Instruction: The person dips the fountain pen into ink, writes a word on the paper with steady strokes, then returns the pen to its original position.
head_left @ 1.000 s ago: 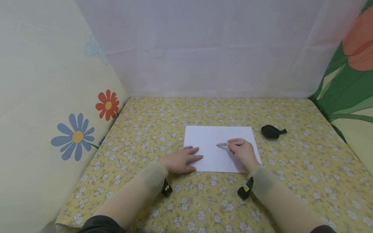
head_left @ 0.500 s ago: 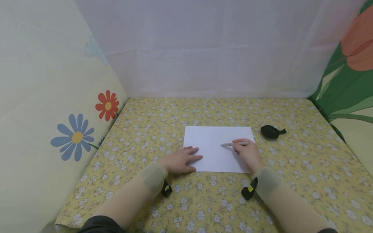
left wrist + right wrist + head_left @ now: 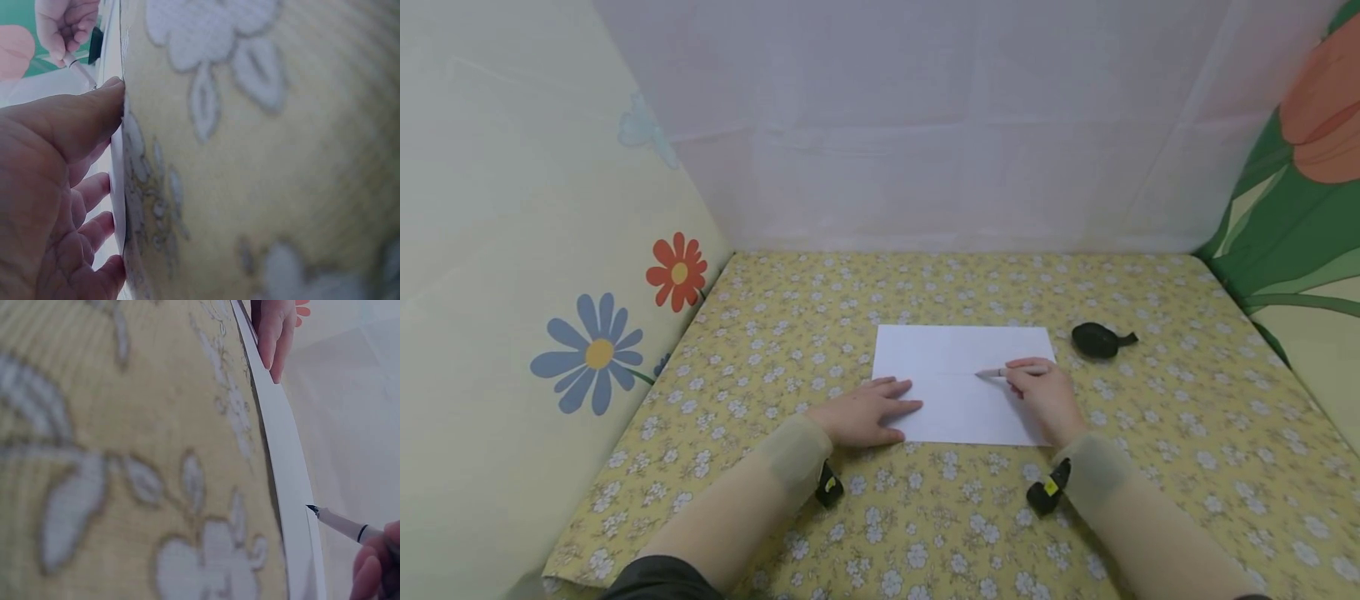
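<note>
A white sheet of paper (image 3: 947, 350) lies flat on the flowered cloth. My left hand (image 3: 865, 414) rests on its left part with fingers spread, which also shows close up as the hand (image 3: 37, 181) in the left wrist view. Over the right part, my right hand (image 3: 1045, 398) pinches a slim, pale pen (image 3: 996, 372) that points left. The pen (image 3: 344, 525) has a dark, pointed tip and a dark ring, and its tip is at the paper (image 3: 294, 487). A faint, thin line runs left from the tip across the sheet.
A black rounded object (image 3: 1096, 340) with a short tail lies right of the paper. The yellow flowered tablecloth (image 3: 805, 308) reaches back to a pale hanging sheet (image 3: 865, 183). Flower-printed panels stand left and right. Each wrist wears a small black camera (image 3: 829, 485).
My right hand has slid to the right with the pen, its tip staying at the paper while the faint line behind it grows longer. The left hand stays in place.
</note>
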`<state>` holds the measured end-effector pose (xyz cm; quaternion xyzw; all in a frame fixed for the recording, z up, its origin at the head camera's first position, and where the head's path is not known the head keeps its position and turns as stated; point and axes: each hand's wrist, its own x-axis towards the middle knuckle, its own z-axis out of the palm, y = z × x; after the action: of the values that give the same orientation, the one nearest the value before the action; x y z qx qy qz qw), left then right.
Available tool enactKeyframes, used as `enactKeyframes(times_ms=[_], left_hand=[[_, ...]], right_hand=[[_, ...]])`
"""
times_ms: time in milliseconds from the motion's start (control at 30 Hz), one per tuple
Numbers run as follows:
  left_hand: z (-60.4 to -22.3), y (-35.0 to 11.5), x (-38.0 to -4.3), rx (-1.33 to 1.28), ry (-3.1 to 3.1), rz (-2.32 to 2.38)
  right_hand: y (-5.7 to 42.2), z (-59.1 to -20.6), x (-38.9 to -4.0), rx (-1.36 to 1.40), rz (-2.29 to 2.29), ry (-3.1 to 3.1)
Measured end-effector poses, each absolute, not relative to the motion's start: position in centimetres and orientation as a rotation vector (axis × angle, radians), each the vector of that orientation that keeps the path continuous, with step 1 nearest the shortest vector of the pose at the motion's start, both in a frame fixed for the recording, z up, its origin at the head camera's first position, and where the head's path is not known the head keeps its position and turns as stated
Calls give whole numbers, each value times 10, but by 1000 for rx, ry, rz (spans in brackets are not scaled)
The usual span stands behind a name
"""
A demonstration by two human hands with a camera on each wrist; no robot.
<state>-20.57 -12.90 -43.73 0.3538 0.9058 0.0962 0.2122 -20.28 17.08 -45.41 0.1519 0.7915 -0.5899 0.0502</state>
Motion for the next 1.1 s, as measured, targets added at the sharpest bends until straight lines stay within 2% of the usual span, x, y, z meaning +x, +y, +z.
enactKeyframes(times_ms=[633,1100], left_hand=[[-441,-130,-207,979,2529,260],[-438,-128,-207,967,2527,260]], right_hand=[[157,-445,-208,397,-1856,2413],[137,-453,-221,360,-1830,2437]])
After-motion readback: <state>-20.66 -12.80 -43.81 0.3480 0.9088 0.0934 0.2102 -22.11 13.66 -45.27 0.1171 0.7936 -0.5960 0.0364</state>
